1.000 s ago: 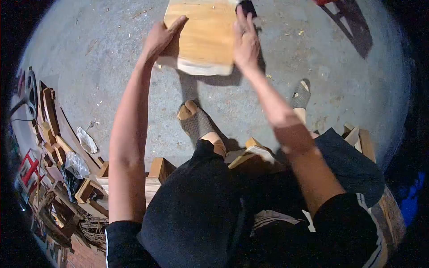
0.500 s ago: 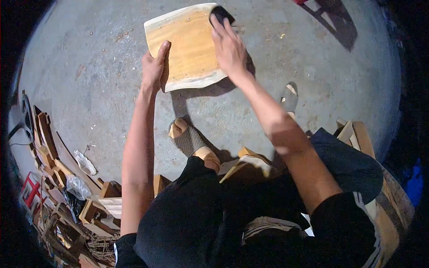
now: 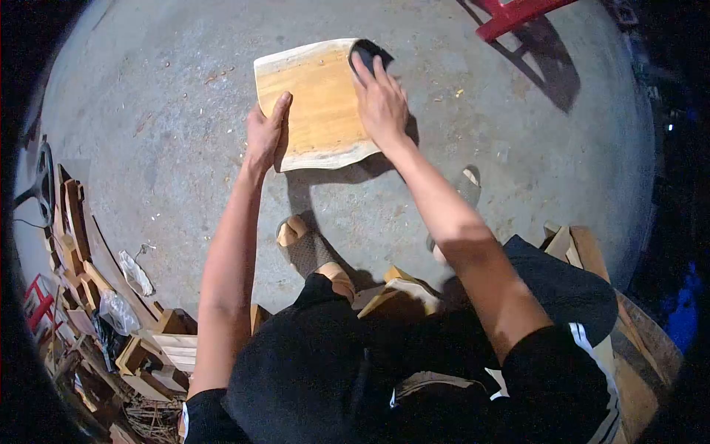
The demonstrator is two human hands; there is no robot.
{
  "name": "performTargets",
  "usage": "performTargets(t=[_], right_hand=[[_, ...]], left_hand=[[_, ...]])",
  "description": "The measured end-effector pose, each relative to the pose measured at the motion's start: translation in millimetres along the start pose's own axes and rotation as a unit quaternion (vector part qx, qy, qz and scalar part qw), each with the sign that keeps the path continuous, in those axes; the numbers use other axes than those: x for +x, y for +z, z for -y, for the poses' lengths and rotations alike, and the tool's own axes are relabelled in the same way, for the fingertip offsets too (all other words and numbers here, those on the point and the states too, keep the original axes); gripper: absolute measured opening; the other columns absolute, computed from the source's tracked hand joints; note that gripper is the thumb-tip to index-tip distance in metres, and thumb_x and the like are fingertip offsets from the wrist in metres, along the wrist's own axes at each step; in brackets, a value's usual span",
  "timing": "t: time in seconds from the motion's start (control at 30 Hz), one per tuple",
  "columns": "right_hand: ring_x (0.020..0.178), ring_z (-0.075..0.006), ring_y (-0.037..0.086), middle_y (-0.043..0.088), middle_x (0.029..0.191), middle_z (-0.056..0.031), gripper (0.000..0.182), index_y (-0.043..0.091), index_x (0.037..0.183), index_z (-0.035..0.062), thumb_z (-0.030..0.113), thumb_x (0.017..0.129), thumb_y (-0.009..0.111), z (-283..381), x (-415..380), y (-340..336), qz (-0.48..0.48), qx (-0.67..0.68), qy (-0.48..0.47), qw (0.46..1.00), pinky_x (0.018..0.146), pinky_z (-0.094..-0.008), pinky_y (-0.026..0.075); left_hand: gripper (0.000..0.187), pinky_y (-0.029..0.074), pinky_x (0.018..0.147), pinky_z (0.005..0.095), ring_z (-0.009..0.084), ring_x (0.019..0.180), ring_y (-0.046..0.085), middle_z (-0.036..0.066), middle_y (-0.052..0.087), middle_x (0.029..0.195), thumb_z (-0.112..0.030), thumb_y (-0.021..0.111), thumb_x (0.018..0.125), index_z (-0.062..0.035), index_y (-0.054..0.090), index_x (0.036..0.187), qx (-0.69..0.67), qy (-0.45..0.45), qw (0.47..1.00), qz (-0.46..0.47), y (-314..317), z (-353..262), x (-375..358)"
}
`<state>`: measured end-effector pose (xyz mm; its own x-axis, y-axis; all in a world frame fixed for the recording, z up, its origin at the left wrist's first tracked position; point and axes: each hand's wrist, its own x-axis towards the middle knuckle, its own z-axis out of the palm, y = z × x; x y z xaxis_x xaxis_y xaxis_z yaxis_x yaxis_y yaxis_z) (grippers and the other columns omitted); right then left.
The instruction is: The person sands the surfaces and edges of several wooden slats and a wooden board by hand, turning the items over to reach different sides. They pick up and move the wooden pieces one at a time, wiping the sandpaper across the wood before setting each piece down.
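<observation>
A flat wooden board (image 3: 318, 107), yellowish with pale wavy edges at top and bottom, is held up in front of me above the floor. My left hand (image 3: 265, 133) grips its left edge, thumb on the face and the other fingers hidden behind. At the upper right corner, a black sheet that looks like sandpaper (image 3: 364, 53) lies under the fingertips of my right hand (image 3: 383, 111). That hand presses the sheet against the board's right edge; its thumb is hidden.
Concrete floor (image 3: 185, 185) spreads all around, with small chips on it. Wood offcuts (image 3: 81, 251) and a plastic bag (image 3: 118, 311) are piled at lower left. A red frame (image 3: 521, 15) stands at upper right. More wood pieces (image 3: 403, 292) lie by my feet.
The board and both hands sit slightly lower and further right in the view, and more of the red frame shows. Both hands keep their hold; the black sheet remains at the upper right corner.
</observation>
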<state>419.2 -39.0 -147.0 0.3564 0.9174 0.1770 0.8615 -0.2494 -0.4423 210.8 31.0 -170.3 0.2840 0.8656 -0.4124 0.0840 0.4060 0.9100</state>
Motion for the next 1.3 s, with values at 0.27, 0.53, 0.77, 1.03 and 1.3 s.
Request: performTargets(t=[0.27,0.53,0.77,1.03,1.3], right_hand=[[0.130,-0.0417,0.049,0.040,0.154,-0.0193,0.071,0.037,0.155,0.0310,0.019,0.091,0.066,-2,-139,-30,0.071,-0.022,0.028,0.997,0.103,-0.0541,0.040],[0.122,-0.0404,0.056,0.046,0.149,-0.0208,0.045,0.046,0.148,0.0209,0.030,0.103,0.046,3,12,-2,0.011,-0.063,0.014,0.998,0.098,-0.0533,0.043],[0.127,-0.0438,0.054,0.047,0.150,-0.0218,0.054,0.041,0.153,0.0149,0.015,0.100,0.051,8,-142,-34,0.048,0.006,0.044,0.998,0.105,-0.0525,0.039],[0.110,-0.0382,0.061,0.062,0.131,-0.0190,0.044,0.050,0.141,0.0016,0.019,0.101,0.047,-1,18,-8,0.106,0.082,0.148,0.980,0.095,-0.0549,0.042],[0.137,-0.0396,0.046,0.044,0.152,-0.0197,0.053,0.040,0.152,0.0060,0.012,0.100,0.049,6,-98,-19,0.023,0.071,0.017,0.997,0.106,-0.0608,0.034]], left_hand=[[0.044,0.051,0.086,0.0308,0.0157,0.100,0.063,0.014,0.068,0.112,-0.028,0.070,0.096,0.0075,0.060,0.120,-0.052,0.052,0.997,-0.021,3,8,4],[0.040,0.051,0.087,0.0315,0.0161,0.100,0.064,0.012,0.069,0.113,-0.023,0.069,0.097,0.0072,0.059,0.121,-0.088,0.050,0.995,0.005,2,13,6],[0.040,0.051,0.086,0.0310,0.0158,0.098,0.064,0.012,0.068,0.112,-0.024,0.069,0.097,0.0072,0.059,0.120,-0.040,0.039,0.998,-0.010,0,13,4],[0.041,0.051,0.087,0.0314,0.0160,0.099,0.064,0.012,0.069,0.112,-0.025,0.068,0.097,0.0080,0.059,0.121,-0.093,0.070,0.993,0.010,2,21,12],[0.038,0.051,0.086,0.0302,0.0144,0.097,0.062,0.012,0.069,0.110,-0.021,0.067,0.098,0.0086,0.059,0.120,-0.036,0.046,0.998,-0.025,6,6,3]])
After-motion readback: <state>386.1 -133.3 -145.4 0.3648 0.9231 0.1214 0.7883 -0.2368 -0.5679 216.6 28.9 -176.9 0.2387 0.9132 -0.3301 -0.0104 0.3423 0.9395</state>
